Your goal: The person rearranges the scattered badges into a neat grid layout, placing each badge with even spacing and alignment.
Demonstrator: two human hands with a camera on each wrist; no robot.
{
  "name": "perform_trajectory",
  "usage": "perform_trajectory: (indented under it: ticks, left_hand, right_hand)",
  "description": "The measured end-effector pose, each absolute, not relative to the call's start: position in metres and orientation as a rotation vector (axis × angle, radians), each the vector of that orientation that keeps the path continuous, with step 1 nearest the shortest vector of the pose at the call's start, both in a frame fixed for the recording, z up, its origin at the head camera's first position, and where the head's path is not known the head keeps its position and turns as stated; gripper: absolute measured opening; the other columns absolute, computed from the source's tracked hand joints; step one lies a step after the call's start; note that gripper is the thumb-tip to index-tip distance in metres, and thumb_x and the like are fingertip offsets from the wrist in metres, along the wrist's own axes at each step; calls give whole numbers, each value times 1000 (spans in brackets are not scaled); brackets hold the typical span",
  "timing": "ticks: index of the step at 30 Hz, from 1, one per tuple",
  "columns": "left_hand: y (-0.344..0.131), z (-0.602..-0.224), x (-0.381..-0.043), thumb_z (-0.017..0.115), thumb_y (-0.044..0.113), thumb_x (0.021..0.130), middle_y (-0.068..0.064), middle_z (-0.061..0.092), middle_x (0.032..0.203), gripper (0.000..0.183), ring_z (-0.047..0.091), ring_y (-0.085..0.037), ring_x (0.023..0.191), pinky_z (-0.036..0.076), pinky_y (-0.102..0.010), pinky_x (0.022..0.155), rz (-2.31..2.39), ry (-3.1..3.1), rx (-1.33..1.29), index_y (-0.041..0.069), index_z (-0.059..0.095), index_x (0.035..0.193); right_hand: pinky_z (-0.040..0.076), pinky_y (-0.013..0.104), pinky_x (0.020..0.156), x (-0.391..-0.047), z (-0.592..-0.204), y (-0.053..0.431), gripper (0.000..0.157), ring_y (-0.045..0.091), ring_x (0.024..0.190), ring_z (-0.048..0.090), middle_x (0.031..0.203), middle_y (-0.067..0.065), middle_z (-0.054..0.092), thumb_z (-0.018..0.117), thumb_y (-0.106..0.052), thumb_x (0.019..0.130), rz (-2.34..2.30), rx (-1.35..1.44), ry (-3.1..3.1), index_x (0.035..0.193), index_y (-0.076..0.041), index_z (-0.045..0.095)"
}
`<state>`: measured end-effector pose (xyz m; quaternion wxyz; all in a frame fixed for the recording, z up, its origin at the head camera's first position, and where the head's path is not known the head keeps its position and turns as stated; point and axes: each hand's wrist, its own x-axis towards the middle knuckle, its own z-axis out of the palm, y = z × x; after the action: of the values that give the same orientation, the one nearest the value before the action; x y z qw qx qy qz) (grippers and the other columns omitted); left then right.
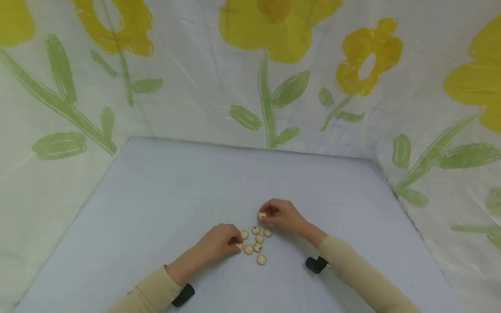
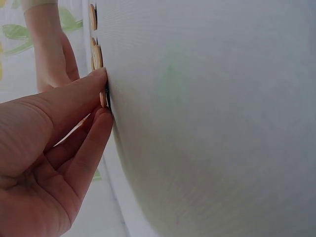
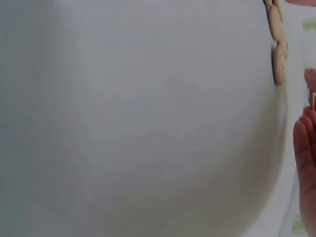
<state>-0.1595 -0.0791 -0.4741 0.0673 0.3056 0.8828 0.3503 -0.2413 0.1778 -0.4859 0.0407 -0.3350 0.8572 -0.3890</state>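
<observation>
Small round wooden discs with dark face-like marks lie in a loose cluster on the table, among them one at the front (image 1: 261,259) and one nearer the middle (image 1: 260,238). My left hand (image 1: 217,244) is at the cluster's left side, its thumb and fingertips pinching the edges of a disc (image 2: 103,98) at the table surface. Beyond the cluster, my right hand (image 1: 285,215) holds another wooden disc (image 1: 262,214) between thumb and fingers, seemingly raised off the table. In the right wrist view that hand is partly cut off at the edge.
The pale table (image 1: 176,182) is bordered at the back and sides by white sheeting (image 1: 188,87) painted with yellow flowers and green leaves. A black device (image 1: 183,295) sits under the left wrist, and another black device (image 1: 316,264) under the right.
</observation>
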Motion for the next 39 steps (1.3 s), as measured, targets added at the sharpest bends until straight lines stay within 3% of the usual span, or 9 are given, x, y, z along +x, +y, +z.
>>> perform_trajectory:
  ticks: [21,39]
  left_hand:
    - [-79,-468,-156,79,5,78,-1,65,82,13,58,-9,72,49,-24,66,1063,2627,875,5,71,89]
    - [-80,-472,-157,79,6,78,2,63,80,13,56,-6,70,48,-22,65,1057,2634,889,5,71,88]
  right_hand:
    - [53,28,77,-298,-482,140,21,13,83,60,91,0,67,79,-16,82,-1213,-935,2697,99,-7,71]
    - [52,29,81,-334,-492,117,20,13,87,61,91,1,67,78,-19,84,-1231,-714,2719,100,-9,71]
